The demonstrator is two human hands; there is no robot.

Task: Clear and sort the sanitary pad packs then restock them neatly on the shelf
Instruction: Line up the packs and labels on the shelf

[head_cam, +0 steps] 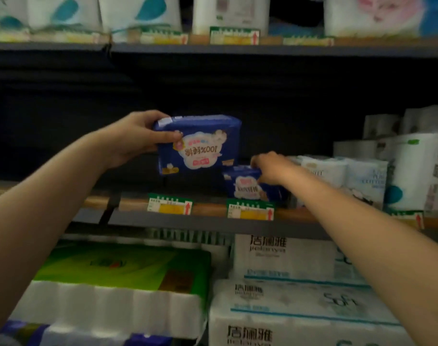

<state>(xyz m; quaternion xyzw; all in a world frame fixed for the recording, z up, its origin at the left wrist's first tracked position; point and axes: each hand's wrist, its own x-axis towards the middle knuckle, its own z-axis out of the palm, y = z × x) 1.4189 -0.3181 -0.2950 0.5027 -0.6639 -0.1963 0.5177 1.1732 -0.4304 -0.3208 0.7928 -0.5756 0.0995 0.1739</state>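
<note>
1. blue, glossy plastic sanitary pad pack [199, 143] is upside down in our left hand [135, 136], thumb on its face, fingers curled over its top left corner, raised above the grey metal shelf edge [213, 222].
2. our right hand [270, 168] grips the top of a smaller blue pad pack [247, 187] standing on the shelf, just beside white tissue packs [337, 176].
3. we see dark open shelf room left of both packs.

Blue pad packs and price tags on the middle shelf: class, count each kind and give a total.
Blue pad packs: 2, one held up in the left hand, one on the shelf under the right hand.
Price tags: 3.
Total: 5
</note>
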